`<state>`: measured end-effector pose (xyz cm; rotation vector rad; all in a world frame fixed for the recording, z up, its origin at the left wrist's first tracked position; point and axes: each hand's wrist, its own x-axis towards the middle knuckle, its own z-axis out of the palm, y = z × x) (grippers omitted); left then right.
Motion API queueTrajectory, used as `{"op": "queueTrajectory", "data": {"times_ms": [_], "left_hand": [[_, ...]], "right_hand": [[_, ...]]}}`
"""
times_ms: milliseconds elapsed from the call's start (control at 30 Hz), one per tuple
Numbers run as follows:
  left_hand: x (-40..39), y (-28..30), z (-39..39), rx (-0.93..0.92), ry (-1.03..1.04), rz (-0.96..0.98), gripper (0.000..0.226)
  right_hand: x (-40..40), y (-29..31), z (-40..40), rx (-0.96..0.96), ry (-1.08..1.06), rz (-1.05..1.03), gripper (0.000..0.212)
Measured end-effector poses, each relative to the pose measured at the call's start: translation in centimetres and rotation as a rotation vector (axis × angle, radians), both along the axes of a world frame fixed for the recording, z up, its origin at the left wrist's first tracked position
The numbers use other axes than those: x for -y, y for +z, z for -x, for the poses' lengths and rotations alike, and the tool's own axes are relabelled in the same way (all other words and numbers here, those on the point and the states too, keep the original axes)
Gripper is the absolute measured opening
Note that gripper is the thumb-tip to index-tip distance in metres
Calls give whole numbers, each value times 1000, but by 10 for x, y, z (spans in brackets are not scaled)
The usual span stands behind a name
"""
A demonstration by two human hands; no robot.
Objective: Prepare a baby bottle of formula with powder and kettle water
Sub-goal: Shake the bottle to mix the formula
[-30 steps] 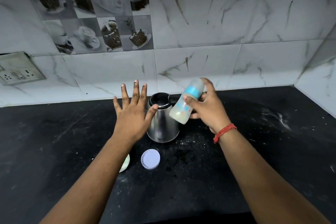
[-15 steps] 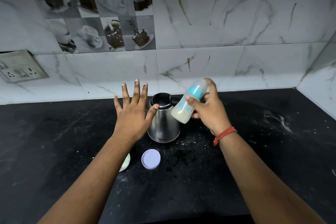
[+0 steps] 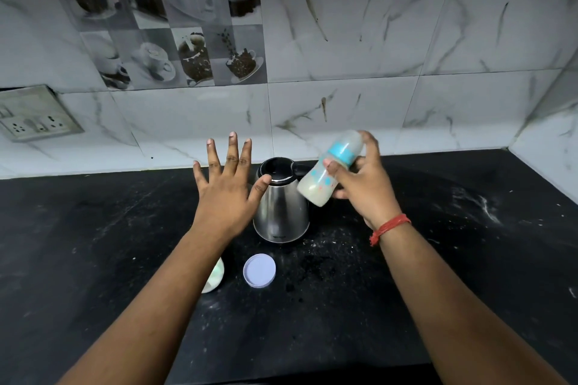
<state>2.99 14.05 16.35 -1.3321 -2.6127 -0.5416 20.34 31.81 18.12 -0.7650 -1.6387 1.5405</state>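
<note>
The right hand [image 3: 366, 187] is clenched around a baby bottle [image 3: 328, 170], holding it in the air above the black counter [image 3: 469, 275], just to the right of the kettle [image 3: 281, 206] and in front of the kettle's handle side. The bottle is tilted, its capped top pointing up and to the right toward the back wall, its base lower and to the left. A blue ring sits below the clear cap, and the lower part of the bottle holds a cloudy, milky liquid. The thumb presses on the side of the bottle facing the camera and the fingers wrap behind it. A red thread band [image 3: 389, 228] circles the right wrist. The left hand [image 3: 226, 187] grasps nothing: it is spread flat with fingers splayed, palm down, raised just left of the kettle, and its thumb tip lies against or right beside the kettle's upper rim; I cannot tell whether it touches. The steel kettle stands upright near the back edge of the counter, its dark lid shut. Nearer the front edge, a round pale lid [image 3: 259, 270] lies flat, and beside it to the left a pale green container [image 3: 215, 277] is partly hidden by the left forearm. White powder specks dot the counter around the kettle. A wall socket [image 3: 34, 116] sits on the tiled wall at far left.
</note>
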Motion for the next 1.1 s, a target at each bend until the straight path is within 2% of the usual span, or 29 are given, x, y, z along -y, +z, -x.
{"op": "queueTrajectory", "data": {"times_ms": [100, 133, 233, 367, 400, 500, 633, 767, 900, 1000, 1033, 1100], "left_hand": [[0, 0, 0, 4, 6, -2, 89], [0, -1, 0, -1, 5, 2, 88], [0, -1, 0, 2, 5, 3, 89], [-1, -1, 0, 15, 2, -9, 91], [-1, -1, 0, 9, -2, -9, 90], [-2, -1, 2, 12, 0, -11, 89], [-4, -1, 2, 14, 5, -4, 87], [-5, -1, 4, 16, 8, -2, 87], [-7, -2, 4, 26, 7, -14, 90], [-8, -1, 5, 21, -2, -20, 89], [-9, -1, 6, 27, -1, -21, 90], [-10, -1, 6, 34, 0, -23, 90]], "right_hand": [[-2, 1, -1, -149, -191, 53, 69], [-2, 2, 0, -158, -192, 61, 73], [3, -1, 2, -17, 8, 4, 71], [4, -3, 3, -162, -180, 64, 75], [6, -1, 3, -128, -167, 48, 76], [12, -5, 3, 60, 49, -18, 78], [8, -8, 5, -107, -170, 74, 79], [8, -4, 7, 98, 77, -10, 77], [1, 0, 7, -108, -150, 54, 73], [5, 0, 8, 57, 42, -10, 75], [6, -1, 8, 66, 44, -4, 76], [5, -2, 7, -60, -75, 73, 77]]}}
